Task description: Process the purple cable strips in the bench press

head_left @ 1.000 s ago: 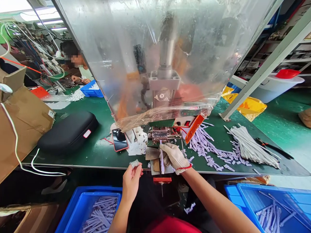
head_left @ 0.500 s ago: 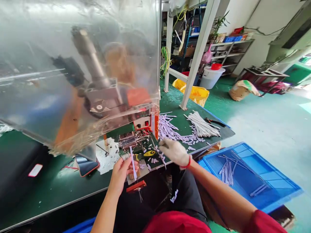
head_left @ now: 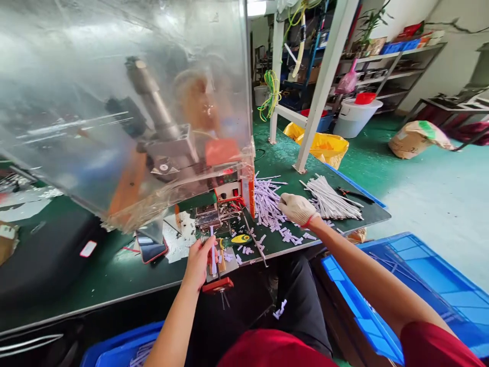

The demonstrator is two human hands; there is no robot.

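My bare left hand (head_left: 199, 262) pinches a thin pale-lilac strip (head_left: 213, 255) that stands roughly upright before a small metal fixture (head_left: 207, 216) on the bench. In its white glove, my right hand (head_left: 298, 209) hovers at the right edge of a loose pile of lilac strips (head_left: 266, 201). Its fingers are curled together; anything between them is hidden. Short lilac pieces (head_left: 290, 236) lie scattered below that hand. A bundle of whitish strips (head_left: 331, 198) rests to its right. Between my hands lies a yellow-and-black tool handle (head_left: 240, 238).
A clear plastic guard (head_left: 214, 61) hangs over the machine at left. A phone (head_left: 152, 247) lies on the green bench, and pliers (head_left: 357, 194) lie near its right end. A white post (head_left: 319, 92) rises behind. A blue crate (head_left: 416, 250) stands at right.
My right hand has moved right and away from me, from the bench's front area to the lilac pile. My left hand still pinches the strip by the fixture. The view has shifted.
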